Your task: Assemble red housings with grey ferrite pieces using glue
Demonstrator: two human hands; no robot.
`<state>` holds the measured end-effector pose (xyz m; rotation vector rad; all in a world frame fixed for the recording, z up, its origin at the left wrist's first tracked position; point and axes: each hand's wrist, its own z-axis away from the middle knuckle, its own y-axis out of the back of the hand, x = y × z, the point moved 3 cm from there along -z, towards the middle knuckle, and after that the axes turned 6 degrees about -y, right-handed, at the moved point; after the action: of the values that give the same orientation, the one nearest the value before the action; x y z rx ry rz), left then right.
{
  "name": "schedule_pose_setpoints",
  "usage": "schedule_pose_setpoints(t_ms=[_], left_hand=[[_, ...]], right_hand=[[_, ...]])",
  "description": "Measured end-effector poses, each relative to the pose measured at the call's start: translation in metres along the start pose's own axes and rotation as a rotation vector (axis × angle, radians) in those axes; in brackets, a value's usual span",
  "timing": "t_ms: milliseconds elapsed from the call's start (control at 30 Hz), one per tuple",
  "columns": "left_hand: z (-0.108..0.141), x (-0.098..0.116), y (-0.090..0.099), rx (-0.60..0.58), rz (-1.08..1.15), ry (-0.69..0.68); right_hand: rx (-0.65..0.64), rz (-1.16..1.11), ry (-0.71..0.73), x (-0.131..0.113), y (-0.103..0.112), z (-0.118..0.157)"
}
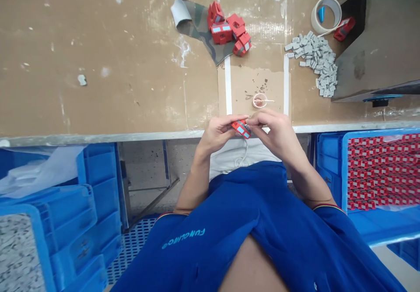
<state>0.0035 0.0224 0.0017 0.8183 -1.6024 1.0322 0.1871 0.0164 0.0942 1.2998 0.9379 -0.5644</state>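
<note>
Both hands [217,131]; red piece [240,128] between

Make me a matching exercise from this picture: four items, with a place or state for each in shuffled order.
Items
1. Tape roll
2. Small cup
3. Left hand and right hand
4. Grey pieces

Places and states
A. Together at a red piece with pale patches
B. In a loose heap on the table
C. Ringing a small blue object
D. Between two white strips, a thin stick jutting out

Pairs: 1-C, 2-D, 3-A, 4-B
</note>
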Motion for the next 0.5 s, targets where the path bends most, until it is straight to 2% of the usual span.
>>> schedule_pose_setpoints(t_ms=[100, 200, 500], left_hand=[[-0.001, 0.001, 0.001, 0.021, -0.013, -0.027], [-0.003, 0.002, 0.001, 0.028, -0.018, -0.044], [-0.002, -0.001, 0.001, 0.022, -0.049, -0.008]], right_hand=[[0.028, -0.120, -0.055, 0.003, -0.002, 0.001], [-0.009, -0.260, -0.120, 0.008, 0.000, -0.001], [-0.125, -0.239, -0.146, 0.009, 0.010, -0.008]])
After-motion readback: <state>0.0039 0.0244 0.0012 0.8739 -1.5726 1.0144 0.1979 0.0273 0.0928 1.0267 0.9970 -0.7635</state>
